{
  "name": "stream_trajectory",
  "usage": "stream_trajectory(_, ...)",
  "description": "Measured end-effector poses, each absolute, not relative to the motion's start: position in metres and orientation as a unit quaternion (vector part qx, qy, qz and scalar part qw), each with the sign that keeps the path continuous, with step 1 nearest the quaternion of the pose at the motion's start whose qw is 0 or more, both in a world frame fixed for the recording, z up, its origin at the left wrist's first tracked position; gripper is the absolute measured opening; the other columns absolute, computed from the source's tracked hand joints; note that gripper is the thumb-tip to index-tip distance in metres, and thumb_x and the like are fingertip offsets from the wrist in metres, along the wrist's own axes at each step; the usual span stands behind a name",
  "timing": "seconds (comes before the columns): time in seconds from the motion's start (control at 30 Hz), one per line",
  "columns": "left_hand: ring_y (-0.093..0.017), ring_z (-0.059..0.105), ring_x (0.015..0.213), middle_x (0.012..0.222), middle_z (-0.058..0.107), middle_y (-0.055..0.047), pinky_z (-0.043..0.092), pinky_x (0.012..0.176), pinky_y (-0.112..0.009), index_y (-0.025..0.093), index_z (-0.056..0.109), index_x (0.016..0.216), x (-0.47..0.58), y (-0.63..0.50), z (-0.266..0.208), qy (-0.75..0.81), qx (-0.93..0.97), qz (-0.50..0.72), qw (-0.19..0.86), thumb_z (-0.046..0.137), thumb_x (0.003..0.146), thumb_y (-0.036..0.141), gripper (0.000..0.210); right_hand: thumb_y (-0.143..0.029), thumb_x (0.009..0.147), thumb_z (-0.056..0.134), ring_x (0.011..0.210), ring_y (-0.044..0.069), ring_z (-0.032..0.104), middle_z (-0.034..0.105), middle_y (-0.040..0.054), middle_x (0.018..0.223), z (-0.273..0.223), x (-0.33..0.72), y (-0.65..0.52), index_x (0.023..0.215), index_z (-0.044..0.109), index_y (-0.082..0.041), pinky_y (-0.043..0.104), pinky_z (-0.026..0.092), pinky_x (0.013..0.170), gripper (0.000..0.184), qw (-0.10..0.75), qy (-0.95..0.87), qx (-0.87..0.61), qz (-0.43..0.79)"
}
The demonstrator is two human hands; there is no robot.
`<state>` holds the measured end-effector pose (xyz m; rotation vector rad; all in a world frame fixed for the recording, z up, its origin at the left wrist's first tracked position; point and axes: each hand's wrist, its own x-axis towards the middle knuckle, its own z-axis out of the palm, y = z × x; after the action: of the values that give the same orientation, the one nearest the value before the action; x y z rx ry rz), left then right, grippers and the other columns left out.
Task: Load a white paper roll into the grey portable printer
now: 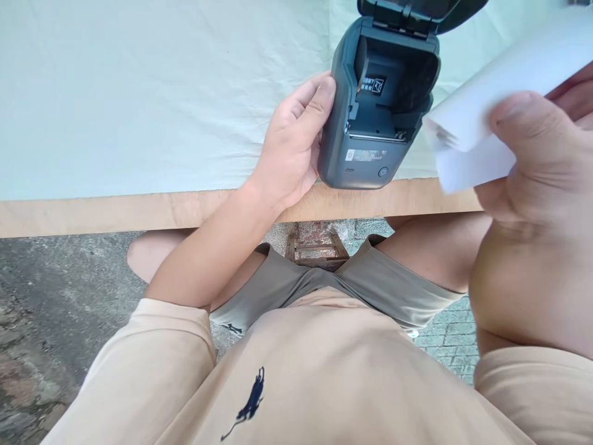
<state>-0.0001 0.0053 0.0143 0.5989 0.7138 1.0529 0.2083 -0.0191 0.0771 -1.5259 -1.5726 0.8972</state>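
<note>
A dark grey portable label printer (365,148) is tilted up near the table's front edge, its lid (417,15) swung back and its paper bay bare inside. My left hand (303,130) grips the printer's left side, thumb against the casing and the other fingers partly hidden behind it. To the right, my right hand (537,136) holds a roll of white paper (482,99), thumb pressed on its outside. A loose end of the paper hangs below the roll. The roll is apart from the printer, just off its right side.
A pale green cloth (162,93) covers the table, with a bare wooden edge (115,213) along the front. Below it are my legs, a small wooden stool (319,247) and paved ground. A dark object, cut off, shows at the top right corner.
</note>
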Motion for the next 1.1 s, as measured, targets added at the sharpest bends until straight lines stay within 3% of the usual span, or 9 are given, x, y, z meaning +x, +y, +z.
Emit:
stream_trajectory(0.07,-0.016,0.070,0.093,0.088,0.069,-0.001,0.058,0.085,-0.027,0.020,0.068,0.087,0.001,0.005,0.013,0.329,0.288,0.486,0.757,0.039,0.100,0.024,0.032,-0.039,0.073,0.081,0.075,0.007,0.058,0.058,-0.0006,0.087,0.056,0.215,-0.020,0.104,0.070,-0.030,0.026,0.044,0.065,0.033,0.460,-0.506,-0.579,0.443)
stream_trajectory(0.13,-0.019,0.069,0.106,0.089,0.070,-0.002,0.058,0.088,-0.027,0.020,0.068,0.088,0.003,0.005,0.012,0.326,0.296,0.488,0.753,0.038,0.100,0.026,0.033,-0.039,0.058,0.090,0.062,0.003,0.053,0.057,-0.0044,0.073,0.038,0.217,-0.019,0.089,0.072,-0.029,0.021,0.040,0.053,0.037,0.497,-0.423,-0.562,0.508)
stream_trajectory(0.27,-0.020,0.067,0.115,0.085,0.068,-0.002,0.059,0.089,-0.027,0.018,0.069,0.090,0.004,0.005,0.012,0.320,0.290,0.495,0.754,0.037,0.101,0.024,0.034,-0.045,0.043,0.094,0.062,0.005,0.061,0.063,-0.0067,0.069,0.021,0.219,-0.012,0.075,0.067,-0.023,0.016,0.048,0.047,0.047,0.536,-0.325,-0.531,0.571)
stream_trajectory(0.43,-0.016,0.071,0.104,0.088,0.069,0.000,0.058,0.095,-0.031,0.015,0.068,0.091,0.004,0.007,0.012,0.312,0.278,0.493,0.763,0.035,0.101,0.021,0.035,-0.051,0.046,0.092,0.047,0.004,0.057,0.060,-0.0091,0.063,0.024,0.222,-0.007,0.078,0.062,-0.024,0.010,0.039,0.032,0.052,0.493,-0.238,-0.495,0.674)
stream_trajectory(0.53,-0.017,0.071,0.102,0.088,0.069,-0.001,0.058,0.093,-0.029,0.018,0.070,0.089,0.004,0.006,0.012,0.322,0.282,0.496,0.756,0.038,0.101,0.025,0.035,-0.036,0.052,0.093,0.051,0.003,0.059,0.062,-0.0097,0.068,0.027,0.219,-0.006,0.079,0.062,-0.025,0.009,0.044,0.037,0.043,0.482,-0.295,-0.488,0.665)
stream_trajectory(0.7,-0.015,0.071,0.093,0.090,0.068,0.000,0.057,0.092,-0.028,0.020,0.071,0.088,0.004,0.006,0.012,0.323,0.286,0.491,0.757,0.039,0.100,0.026,0.035,-0.013,0.048,0.091,0.070,0.005,0.063,0.064,-0.0066,0.078,0.023,0.213,-0.008,0.080,0.062,-0.023,0.015,0.054,0.051,0.044,0.502,-0.386,-0.479,0.608)
stream_trajectory(0.87,-0.014,0.069,0.092,0.088,0.067,0.000,0.056,0.085,-0.023,0.024,0.070,0.085,0.005,0.005,0.012,0.351,0.296,0.490,0.741,0.040,0.099,0.029,0.034,-0.025,0.057,0.090,0.054,0.005,0.058,0.062,-0.0050,0.077,0.018,0.213,-0.010,0.084,0.062,-0.024,0.019,0.043,0.036,0.039,0.523,-0.441,-0.496,0.535)
stream_trajectory(1.1,-0.007,0.066,0.081,0.087,0.067,0.002,0.055,0.080,-0.020,0.016,0.070,0.086,0.004,0.007,0.013,0.307,0.271,0.500,0.763,0.035,0.101,0.021,0.039,-0.044,0.064,0.086,0.042,0.003,0.046,0.056,-0.0076,0.068,0.026,0.214,-0.015,0.089,0.056,-0.026,0.019,0.028,0.030,0.043,0.496,-0.468,-0.516,0.519)
